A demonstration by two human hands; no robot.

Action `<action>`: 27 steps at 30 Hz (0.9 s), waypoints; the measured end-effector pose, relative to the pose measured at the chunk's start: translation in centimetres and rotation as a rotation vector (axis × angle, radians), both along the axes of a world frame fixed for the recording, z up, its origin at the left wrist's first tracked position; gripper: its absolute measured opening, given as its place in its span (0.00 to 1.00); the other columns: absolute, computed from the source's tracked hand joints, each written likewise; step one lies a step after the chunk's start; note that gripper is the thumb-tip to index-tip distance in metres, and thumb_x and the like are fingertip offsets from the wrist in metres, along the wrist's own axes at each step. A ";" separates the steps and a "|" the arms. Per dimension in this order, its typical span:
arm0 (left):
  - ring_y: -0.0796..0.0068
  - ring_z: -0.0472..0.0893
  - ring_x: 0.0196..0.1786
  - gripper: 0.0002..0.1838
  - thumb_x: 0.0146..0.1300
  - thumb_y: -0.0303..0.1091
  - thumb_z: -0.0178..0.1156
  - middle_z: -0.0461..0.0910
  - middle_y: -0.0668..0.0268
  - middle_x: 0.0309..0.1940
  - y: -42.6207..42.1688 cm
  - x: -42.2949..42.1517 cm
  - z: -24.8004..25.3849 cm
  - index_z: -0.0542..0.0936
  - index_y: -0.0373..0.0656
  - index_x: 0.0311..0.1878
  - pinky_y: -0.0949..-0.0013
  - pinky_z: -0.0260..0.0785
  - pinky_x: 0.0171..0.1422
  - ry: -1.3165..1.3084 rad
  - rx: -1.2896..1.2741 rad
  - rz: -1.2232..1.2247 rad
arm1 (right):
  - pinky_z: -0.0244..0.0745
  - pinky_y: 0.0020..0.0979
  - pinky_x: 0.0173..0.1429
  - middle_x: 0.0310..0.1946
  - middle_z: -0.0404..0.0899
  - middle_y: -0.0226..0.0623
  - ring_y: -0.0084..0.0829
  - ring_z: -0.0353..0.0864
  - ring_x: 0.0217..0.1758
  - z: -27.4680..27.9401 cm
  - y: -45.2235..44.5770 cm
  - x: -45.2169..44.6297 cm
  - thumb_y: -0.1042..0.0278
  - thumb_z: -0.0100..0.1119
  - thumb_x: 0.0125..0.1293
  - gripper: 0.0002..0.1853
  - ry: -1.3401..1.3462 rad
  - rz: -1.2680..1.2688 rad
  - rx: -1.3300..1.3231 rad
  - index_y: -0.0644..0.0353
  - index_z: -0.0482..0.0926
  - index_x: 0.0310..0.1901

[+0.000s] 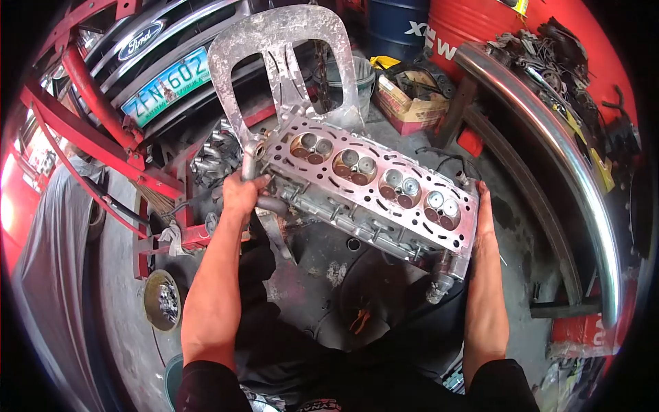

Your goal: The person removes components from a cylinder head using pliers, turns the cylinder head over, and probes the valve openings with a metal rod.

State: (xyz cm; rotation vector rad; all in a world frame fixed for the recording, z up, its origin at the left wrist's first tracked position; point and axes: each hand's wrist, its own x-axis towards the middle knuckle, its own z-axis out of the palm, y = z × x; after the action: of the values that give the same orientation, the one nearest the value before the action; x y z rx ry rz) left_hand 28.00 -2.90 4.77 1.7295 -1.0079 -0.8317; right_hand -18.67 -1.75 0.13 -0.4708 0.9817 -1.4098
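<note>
Between my two hands is an engine cylinder head [371, 184], tilted so its flat face with the round combustion chambers and valves shows. My left hand [241, 196] grips its left end, by a curved metal pipe [251, 163]. Against the right end my right hand [485, 209] is pressed, most of its fingers hidden behind the metal. A metal fitting [441, 280] sticks out of the lower right corner. Behind the cylinder head stands a worn grey plastic chair [288, 27], whose seat is partly covered by it.
A red metal frame [89, 147] and a Ford front grille [141, 40] are at the left. A bowl of small metal parts [163, 302] sits on the floor. To the right curves a chrome bumper [576, 158]. A cardboard box [412, 99] and drums [467, 34] stand behind.
</note>
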 end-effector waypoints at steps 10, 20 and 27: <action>0.68 0.82 0.27 0.18 0.49 0.41 0.70 0.82 0.58 0.22 -0.3 1.2 -1.3 0.82 0.32 0.30 0.63 0.72 0.37 -0.196 0.089 0.025 | 0.72 0.45 0.63 0.55 0.78 0.48 0.46 0.79 0.54 0.7 -0.5 -0.1 0.32 0.46 0.64 0.37 -0.046 0.130 0.042 0.61 0.73 0.59; 0.67 0.79 0.22 0.15 0.50 0.37 0.69 0.80 0.58 0.20 -0.5 0.7 -1.3 0.80 0.32 0.26 0.64 0.68 0.28 -0.186 0.098 0.028 | 0.74 0.43 0.60 0.52 0.80 0.46 0.44 0.80 0.51 -2.5 -3.0 -2.9 0.36 0.47 0.66 0.33 -0.033 0.105 0.064 0.59 0.75 0.56; 0.65 0.81 0.25 0.18 0.50 0.41 0.70 0.81 0.57 0.21 -1.0 1.4 -2.0 0.81 0.32 0.29 0.61 0.70 0.32 -0.251 0.091 0.046 | 0.73 0.47 0.61 0.52 0.80 0.47 0.46 0.80 0.51 -0.5 -1.7 -1.3 0.35 0.47 0.65 0.33 -0.133 0.168 0.080 0.58 0.76 0.56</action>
State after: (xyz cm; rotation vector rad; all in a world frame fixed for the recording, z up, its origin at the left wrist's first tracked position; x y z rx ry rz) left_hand 29.42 -3.89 2.78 1.9634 -1.1046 -0.6497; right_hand -19.95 -3.43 -0.35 -0.3862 0.8668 -1.2303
